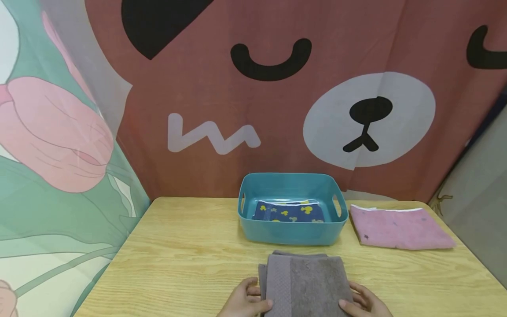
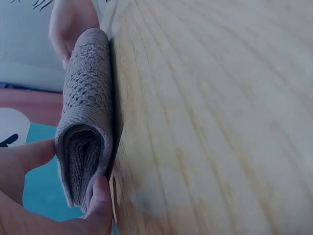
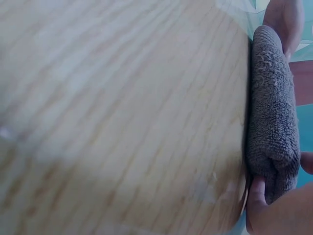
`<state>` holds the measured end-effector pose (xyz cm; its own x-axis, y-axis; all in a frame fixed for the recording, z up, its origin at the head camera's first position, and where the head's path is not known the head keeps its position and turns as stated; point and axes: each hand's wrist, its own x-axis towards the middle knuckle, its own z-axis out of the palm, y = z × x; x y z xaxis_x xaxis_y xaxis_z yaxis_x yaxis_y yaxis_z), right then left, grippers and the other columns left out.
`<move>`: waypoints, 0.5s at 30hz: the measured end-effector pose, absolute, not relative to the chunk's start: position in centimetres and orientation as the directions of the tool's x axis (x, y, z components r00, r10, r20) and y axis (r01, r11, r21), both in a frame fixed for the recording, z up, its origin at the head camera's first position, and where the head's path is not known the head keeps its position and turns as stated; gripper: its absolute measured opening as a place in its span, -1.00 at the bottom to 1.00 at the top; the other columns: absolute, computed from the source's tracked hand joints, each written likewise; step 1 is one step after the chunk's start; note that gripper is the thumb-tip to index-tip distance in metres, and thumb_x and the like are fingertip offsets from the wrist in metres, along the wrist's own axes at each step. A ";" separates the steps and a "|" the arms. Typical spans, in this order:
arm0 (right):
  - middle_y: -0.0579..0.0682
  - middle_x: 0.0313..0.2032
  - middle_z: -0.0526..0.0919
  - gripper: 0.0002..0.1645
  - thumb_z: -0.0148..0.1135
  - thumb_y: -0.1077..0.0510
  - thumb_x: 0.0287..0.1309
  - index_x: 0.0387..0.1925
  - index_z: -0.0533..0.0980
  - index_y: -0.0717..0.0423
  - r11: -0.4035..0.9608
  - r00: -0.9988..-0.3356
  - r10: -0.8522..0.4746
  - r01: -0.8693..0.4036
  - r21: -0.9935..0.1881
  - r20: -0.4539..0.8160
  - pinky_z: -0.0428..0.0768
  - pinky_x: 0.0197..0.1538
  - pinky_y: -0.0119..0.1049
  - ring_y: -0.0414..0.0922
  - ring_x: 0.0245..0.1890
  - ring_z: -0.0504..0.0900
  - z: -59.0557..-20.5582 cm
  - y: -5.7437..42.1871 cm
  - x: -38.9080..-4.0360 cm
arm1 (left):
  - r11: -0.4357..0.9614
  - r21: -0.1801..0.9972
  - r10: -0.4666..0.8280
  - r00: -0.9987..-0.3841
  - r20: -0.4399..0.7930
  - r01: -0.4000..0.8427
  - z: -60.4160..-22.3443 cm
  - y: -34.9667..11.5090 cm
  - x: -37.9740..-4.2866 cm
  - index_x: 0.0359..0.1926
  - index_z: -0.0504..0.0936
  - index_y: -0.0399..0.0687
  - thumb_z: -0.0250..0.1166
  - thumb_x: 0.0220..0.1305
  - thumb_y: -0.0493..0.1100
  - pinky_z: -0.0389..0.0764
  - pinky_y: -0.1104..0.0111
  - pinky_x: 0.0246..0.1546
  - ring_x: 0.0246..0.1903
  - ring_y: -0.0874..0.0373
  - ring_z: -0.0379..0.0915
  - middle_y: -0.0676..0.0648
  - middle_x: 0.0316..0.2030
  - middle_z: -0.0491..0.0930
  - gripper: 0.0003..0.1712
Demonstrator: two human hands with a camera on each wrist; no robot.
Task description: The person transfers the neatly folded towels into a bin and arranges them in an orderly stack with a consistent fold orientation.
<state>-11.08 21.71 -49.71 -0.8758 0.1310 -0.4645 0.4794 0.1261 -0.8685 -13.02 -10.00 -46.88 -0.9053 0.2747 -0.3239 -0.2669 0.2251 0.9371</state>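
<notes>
A grey folded towel [image 1: 313, 281] lies near the front of the table, with a woven band along its left side. My left hand [image 1: 246, 300] pinches its left edge, thumb on top and fingers beneath. In the left wrist view the folded layers of the towel [image 2: 85, 112] show between thumb and finger. At the opposite edge my right hand [image 1: 366, 301] grips the towel the same way. The right wrist view has the thick rolled fold of the towel [image 3: 273, 107] between that hand's digits.
Behind the towel stands a teal basket [image 1: 293, 233] with cut-out handles, holding a folded navy cloth [image 1: 289, 213] with yellow patterns. A folded pink towel [image 1: 402, 229] lies right of it on the wooden table [image 1: 178, 259]. A bear-print curtain [image 1: 198, 88] hangs behind.
</notes>
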 end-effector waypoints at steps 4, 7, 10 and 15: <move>0.48 0.07 0.50 0.07 0.46 -0.04 0.11 0.37 0.12 0.52 0.166 -0.866 0.117 0.499 -0.850 -0.485 0.64 -0.10 0.07 0.18 -0.08 0.62 -49.5 21.7 -11.2 | 0.204 0.935 0.305 -0.889 -0.341 -0.289 -47.0 -9.9 -13.0 0.22 0.17 -0.80 0.38 0.24 -0.26 0.60 0.05 -0.04 -0.09 -0.13 0.57 -0.19 -0.13 0.60 -0.19; 0.49 0.08 0.50 0.07 0.46 -0.04 0.11 0.36 0.13 0.54 0.190 -0.868 0.115 0.496 -0.847 -0.483 0.63 -0.08 0.07 0.21 -0.05 0.61 -49.4 21.7 -11.2 | 0.159 0.935 0.321 -0.879 -0.351 -0.316 -47.0 -9.6 -13.1 0.22 0.17 -0.81 0.36 0.25 -0.31 0.61 0.07 -0.04 -0.09 -0.10 0.58 -0.19 -0.13 0.61 -0.23; 0.50 0.09 0.48 0.07 0.45 -0.05 0.12 0.36 0.14 0.54 0.203 -0.869 0.113 0.495 -0.845 -0.482 0.63 -0.07 0.08 0.25 -0.02 0.60 -49.4 21.7 -11.2 | 0.136 0.933 0.325 -0.874 -0.360 -0.334 -47.0 -9.4 -13.1 0.21 0.22 -0.79 0.35 0.24 -0.32 0.62 0.09 -0.04 -0.08 -0.11 0.59 -0.19 -0.12 0.62 -0.27; 0.49 0.12 0.47 0.05 0.45 -0.04 0.12 0.35 0.16 0.55 0.230 -0.881 0.128 0.473 -0.850 -0.456 0.60 -0.02 0.09 0.26 0.02 0.57 -49.0 21.5 -11.0 | 0.151 0.920 0.309 -0.867 -0.392 -0.362 -46.9 -8.8 -13.0 0.17 0.24 -0.82 0.34 0.24 -0.27 0.61 0.10 -0.02 -0.03 -0.20 0.58 -0.29 -0.09 0.62 -0.27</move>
<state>-11.00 21.50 -49.04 -0.8809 0.1285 -0.4556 0.4734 0.2305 -0.8502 -12.99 -8.84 -46.91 -0.8667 0.3088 -0.3917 -0.3618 0.1511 0.9199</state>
